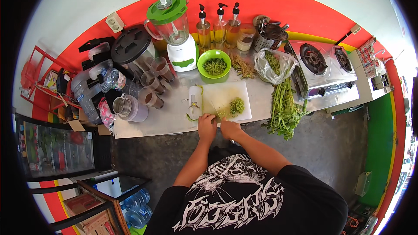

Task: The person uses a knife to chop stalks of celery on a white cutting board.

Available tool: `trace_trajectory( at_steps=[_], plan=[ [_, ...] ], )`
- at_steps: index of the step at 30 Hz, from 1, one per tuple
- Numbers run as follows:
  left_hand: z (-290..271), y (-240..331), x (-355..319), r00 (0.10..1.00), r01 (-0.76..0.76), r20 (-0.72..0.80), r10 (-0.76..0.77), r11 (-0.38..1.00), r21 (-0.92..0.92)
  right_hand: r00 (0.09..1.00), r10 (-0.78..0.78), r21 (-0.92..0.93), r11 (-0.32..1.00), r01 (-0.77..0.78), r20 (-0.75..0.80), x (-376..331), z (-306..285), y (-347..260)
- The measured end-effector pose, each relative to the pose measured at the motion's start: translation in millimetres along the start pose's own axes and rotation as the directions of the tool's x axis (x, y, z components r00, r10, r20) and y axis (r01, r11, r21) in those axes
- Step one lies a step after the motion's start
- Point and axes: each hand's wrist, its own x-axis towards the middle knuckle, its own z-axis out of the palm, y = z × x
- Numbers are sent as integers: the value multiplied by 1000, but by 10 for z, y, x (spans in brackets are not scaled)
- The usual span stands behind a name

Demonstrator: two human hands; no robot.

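Note:
A white cutting board (223,90) lies at the counter's front edge. Over its near edge my right hand (230,129) is closed on a knife (214,108), whose thin blade points away from me across the board. Beside it, my left hand (207,127) is closed with its fingers near the blade, on green stems (190,117) whose ends stick out to its left. To the right of the blade sits a small pile of chopped greens (237,106). A long green stalk (201,94) and some scraps lie on the board's left part. What is under my fingers is mostly hidden.
Behind the board stands a green bowl (205,71) of chopped greens. A leafy bunch (283,109) overhangs the counter edge at right, near a plastic bag (263,70) and a gas stove (331,76). Brown-filled glasses (151,99), a metal-topped jar (130,108) and a blender (180,52) stand left.

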Motion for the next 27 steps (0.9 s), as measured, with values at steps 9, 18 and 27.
trace_trajectory(
  at_steps=[9,18,27],
  plan=[
    [-21,-25,11,1000,4,31,-4,1000,-4,998,-61,-54,997,62,29,-56,-111,-56],
    [-36,-39,10,1000,-16,1,16,1000,-2,998,-63,-30,998,63,4,-12,-106,-98],
    [76,-32,93,999,28,39,-28,1000,7,990,-84,91,991,94,-113,129,74,-20]
  ],
)
